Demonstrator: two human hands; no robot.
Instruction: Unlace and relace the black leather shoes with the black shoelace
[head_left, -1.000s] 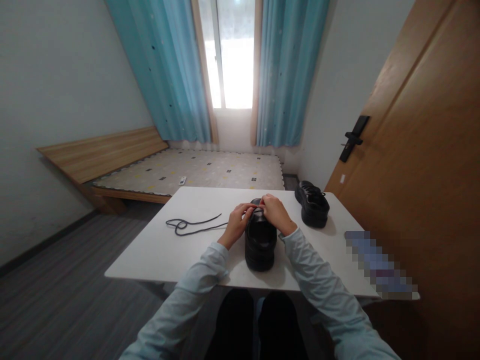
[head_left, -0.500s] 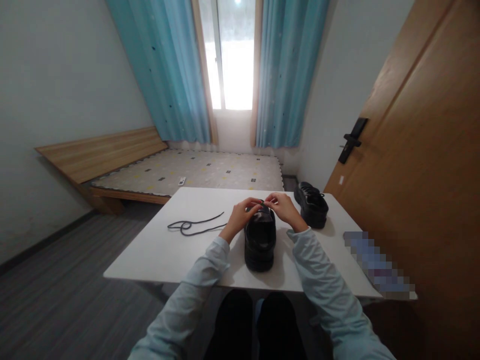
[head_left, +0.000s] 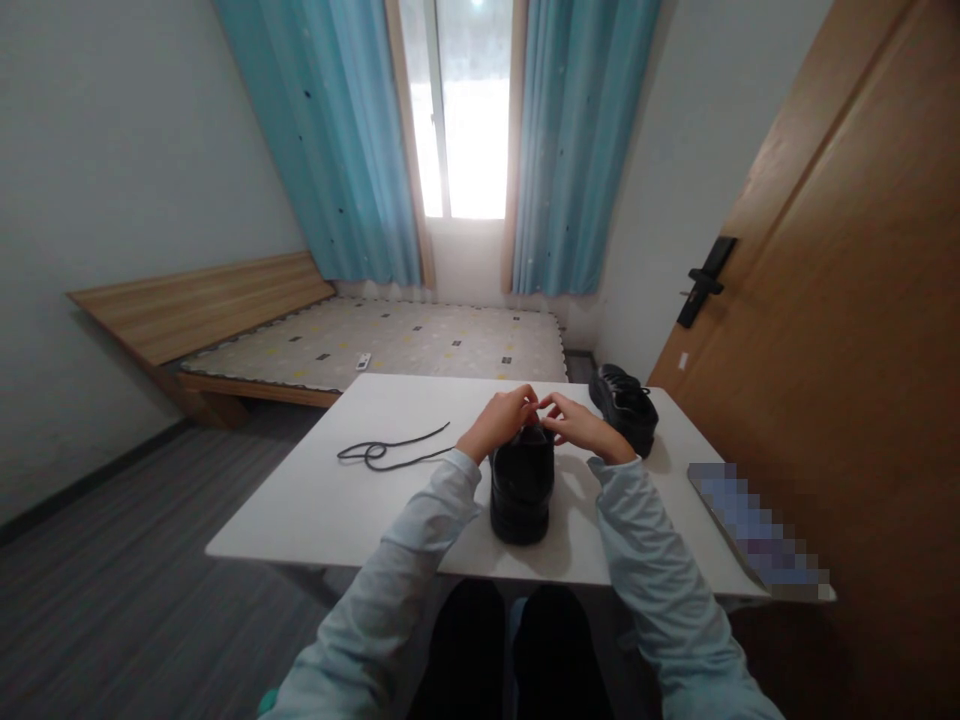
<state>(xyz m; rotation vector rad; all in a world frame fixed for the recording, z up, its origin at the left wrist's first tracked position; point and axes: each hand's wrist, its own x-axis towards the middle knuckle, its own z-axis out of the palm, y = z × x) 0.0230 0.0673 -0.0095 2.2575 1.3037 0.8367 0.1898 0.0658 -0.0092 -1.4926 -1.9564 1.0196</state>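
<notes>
A black shoe (head_left: 522, 490) stands upright on the white table with its heel toward me. Over its front part, my left hand (head_left: 501, 420) reaches in from the left, fingers bent and pressed together. My right hand (head_left: 579, 422) meets it from the right, thumb and fingers pinched at the shoe's upper. Whatever lies between the fingertips is too small and covered to make out. A dark shoelace (head_left: 382, 452) lies in loops left of the shoe, one strand running toward the shoe behind my left wrist. The matching laced black shoe (head_left: 625, 408) stands at the back right.
The white table (head_left: 315, 520) has a blurred flat object (head_left: 757, 530) on its right edge. A bed (head_left: 420, 340) with a small white remote (head_left: 364, 361) stands behind the table. To the right is a wooden door (head_left: 840, 300) with a black handle.
My left hand has shifted right and over the shoe's front, hiding more of it. My right hand has moved slightly right and lower. Both shoes stay in place.
</notes>
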